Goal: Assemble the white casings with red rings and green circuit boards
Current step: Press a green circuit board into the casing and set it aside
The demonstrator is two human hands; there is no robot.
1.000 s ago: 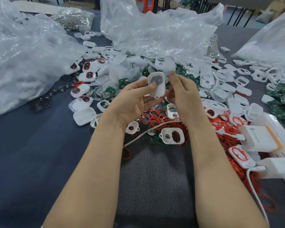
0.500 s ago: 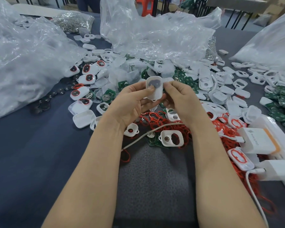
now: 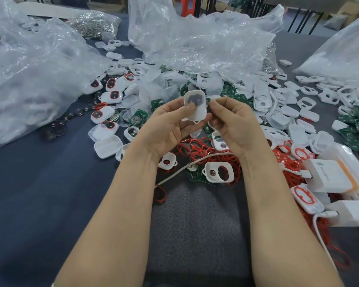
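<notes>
Small-parts assembly workshop, hand-work bench. Dark blue table (image 3: 29, 193) heaped with bulk stock: loose white casings (image 3: 286, 119), red rings (image 3: 197, 145), green circuit boards (image 3: 358, 139), coin cells (image 3: 58, 129), all by the dozen and unsorted. Crumpled clear supply bags (image 3: 195, 42) dumped on top, one packed with small metal clips (image 3: 93, 24). Behind: black table legs (image 3: 298, 21), cardboard boxes (image 3: 356, 8) at far right.

Bare forearms (image 3: 116, 214) (bare hands (image 3: 168, 125) too)

The dark blue desk (image 3: 39, 193) is strewn with white casings (image 3: 107, 147), red rings (image 3: 199, 148) and green circuit boards (image 3: 354, 131), crumpled clear plastic bags (image 3: 195, 44) are spread across its far side, and a white charger (image 3: 329, 179) and cable (image 3: 195, 163) are laid at its right.
</notes>
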